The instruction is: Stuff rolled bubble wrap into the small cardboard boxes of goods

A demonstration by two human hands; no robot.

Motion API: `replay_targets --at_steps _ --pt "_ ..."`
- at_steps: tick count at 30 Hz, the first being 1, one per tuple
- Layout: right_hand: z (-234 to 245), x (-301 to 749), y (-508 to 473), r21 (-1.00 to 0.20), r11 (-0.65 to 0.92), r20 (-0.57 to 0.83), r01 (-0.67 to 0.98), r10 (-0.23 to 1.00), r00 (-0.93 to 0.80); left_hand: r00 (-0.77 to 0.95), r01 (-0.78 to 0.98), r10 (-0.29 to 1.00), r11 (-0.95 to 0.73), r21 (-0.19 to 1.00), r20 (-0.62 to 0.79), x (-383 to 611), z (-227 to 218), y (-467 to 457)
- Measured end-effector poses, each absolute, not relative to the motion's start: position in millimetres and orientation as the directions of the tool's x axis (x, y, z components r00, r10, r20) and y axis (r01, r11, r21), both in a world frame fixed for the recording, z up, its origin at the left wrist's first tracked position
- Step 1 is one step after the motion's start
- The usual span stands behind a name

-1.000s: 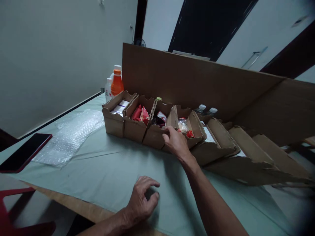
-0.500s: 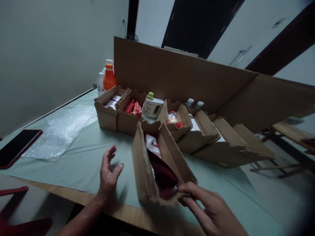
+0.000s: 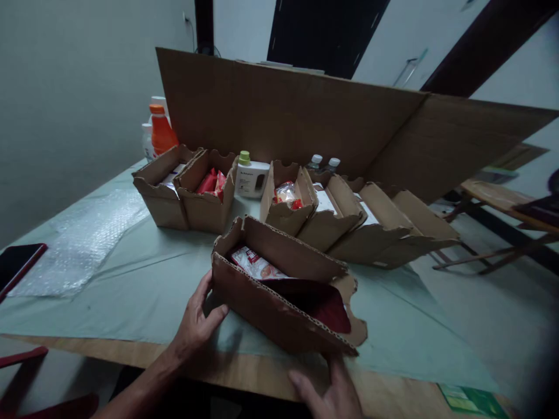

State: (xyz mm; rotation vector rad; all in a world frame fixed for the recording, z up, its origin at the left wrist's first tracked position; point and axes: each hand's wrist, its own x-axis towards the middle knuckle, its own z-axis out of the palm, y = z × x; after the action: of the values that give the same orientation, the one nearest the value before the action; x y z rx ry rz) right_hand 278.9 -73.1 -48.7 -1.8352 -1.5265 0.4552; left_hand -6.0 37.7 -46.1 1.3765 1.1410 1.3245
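Observation:
A long open-topped cardboard box (image 3: 279, 308) lies slantwise near the table's front edge. Inside are a white packet with red print (image 3: 255, 263) and a dark red pouch (image 3: 325, 305). My left hand (image 3: 196, 323) is at the box's left end, its fingers against the corner and the thumb apart along the near side. Below the box's near right corner is my right hand (image 3: 327, 387), with a finger against the cardboard and the thumb spread. Its other fingers are partly hidden.
Behind stands a row of cardboard bins (image 3: 288, 215) holding packets, with a white bottle (image 3: 252, 179) among them. A tall cardboard panel (image 3: 283, 110) backs the row. Orange bottle (image 3: 162, 131), bubble wrap (image 3: 91, 238) and phone (image 3: 17, 265) are at left. A green packet (image 3: 471, 401) lies front right.
The box has swung round from lengthwise to slantwise, its near end now to the right. My left hand has come to its left end. My right hand has let go of the pouch and moved below the box.

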Motion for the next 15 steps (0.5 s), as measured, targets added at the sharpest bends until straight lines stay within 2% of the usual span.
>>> replay_targets --at_steps 4,7,10,15 --pt "-27 276 -8 -0.771 0.004 0.229 0.636 0.935 0.272 0.002 0.058 0.968 -0.251 0.966 0.251 18 -46 58" --pt "-21 293 39 -0.834 0.039 0.236 0.55 0.927 0.292 0.083 0.14 0.943 -0.332 0.933 0.323 33 -53 77" --pt "-37 305 61 -0.866 0.04 0.245 0.498 0.902 0.355 0.109 0.258 0.936 -0.352 0.9 0.335 39 -63 86" --pt "-65 307 57 -0.828 -0.029 0.222 0.559 0.9 0.376 0.042 0.349 0.956 -0.286 0.892 0.29 37 -65 86"
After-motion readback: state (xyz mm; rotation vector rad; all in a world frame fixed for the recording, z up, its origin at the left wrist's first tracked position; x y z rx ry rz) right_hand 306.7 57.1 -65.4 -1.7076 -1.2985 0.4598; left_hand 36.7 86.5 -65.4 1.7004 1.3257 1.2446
